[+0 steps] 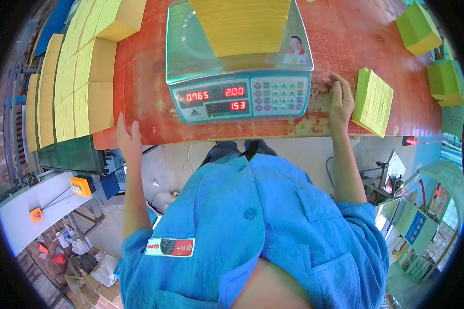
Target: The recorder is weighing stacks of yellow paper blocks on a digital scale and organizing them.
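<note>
My left hand (pixel 129 140) is at the table's front edge, its thumb and fingers apart with nothing in them. Beside it on the left stand rows of yellow paper blocks (pixel 93 108). My right hand (pixel 341 104) rests on its edge at the right, fingers stretched out and empty. A loose yellow block with an embossed top (pixel 374 100) lies just right of that hand, apart from it or barely touching; I cannot tell which. Between my hands stands a digital scale (pixel 242 116) with red lit displays and a keypad. Its metal pan bears a stack of yellow paper (pixel 245 28).
The worn red table (pixel 340 31) spans the front. More yellow blocks (pixel 418 30) sit at its far right, one (pixel 445 82) by the right edge. Below left is a white panel with orange switch boxes (pixel 80 186). Green machinery (pixel 417 226) stands at the lower right.
</note>
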Demonstrator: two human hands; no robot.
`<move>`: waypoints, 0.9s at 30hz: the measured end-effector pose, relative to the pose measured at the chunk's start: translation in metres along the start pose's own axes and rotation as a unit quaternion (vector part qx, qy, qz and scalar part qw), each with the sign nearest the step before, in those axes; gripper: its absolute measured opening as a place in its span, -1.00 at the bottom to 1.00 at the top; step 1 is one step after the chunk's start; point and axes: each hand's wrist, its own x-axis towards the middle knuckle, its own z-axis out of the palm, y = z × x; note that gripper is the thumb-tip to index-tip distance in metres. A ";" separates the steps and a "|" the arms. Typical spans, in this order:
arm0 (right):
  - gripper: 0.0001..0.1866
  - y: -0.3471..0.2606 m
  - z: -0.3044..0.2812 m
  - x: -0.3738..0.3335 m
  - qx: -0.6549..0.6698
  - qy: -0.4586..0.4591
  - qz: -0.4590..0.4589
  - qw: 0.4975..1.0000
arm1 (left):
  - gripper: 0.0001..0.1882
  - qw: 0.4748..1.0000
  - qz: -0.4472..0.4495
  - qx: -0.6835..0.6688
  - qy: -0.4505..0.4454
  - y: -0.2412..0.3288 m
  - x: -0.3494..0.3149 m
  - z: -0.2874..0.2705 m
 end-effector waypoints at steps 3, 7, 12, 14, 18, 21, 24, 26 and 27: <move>-0.74 -0.001 -0.003 -0.005 -0.064 0.012 -0.028 0.998 | -0.54 0.983 0.156 0.090 0.021 0.058 0.047 -0.020; -0.73 0.017 0.004 -0.032 -0.006 0.033 -0.002 0.999 | -0.67 0.964 0.255 0.043 0.057 0.089 0.146 -0.016; -0.73 0.010 0.012 -0.046 -0.162 0.061 -0.072 0.982 | -0.51 0.950 0.288 0.076 0.097 0.089 0.300 -0.016; -0.73 0.006 0.016 -0.043 -0.162 0.069 -0.066 0.982 | -0.43 0.953 0.279 0.073 0.090 0.086 0.355 -0.007; -0.73 0.004 0.018 -0.044 -0.162 0.079 -0.044 0.983 | -0.24 0.927 0.271 0.255 0.042 0.079 0.407 0.031; -0.74 0.000 0.016 -0.046 -0.207 0.081 -0.065 0.973 | -0.16 0.915 0.251 0.314 0.000 0.078 0.409 0.059; -0.75 -0.011 0.007 -0.055 -0.258 0.113 -0.073 0.957 | -0.10 0.921 0.261 0.266 -0.117 0.102 0.397 0.076; -0.76 -0.027 0.030 -0.044 -0.266 0.108 -0.056 0.956 | -0.26 0.930 0.285 0.232 0.014 0.042 0.403 0.068; -0.76 -0.016 0.021 -0.048 -0.290 0.109 -0.058 0.949 | -0.35 0.945 0.254 0.186 -0.092 0.088 0.370 0.084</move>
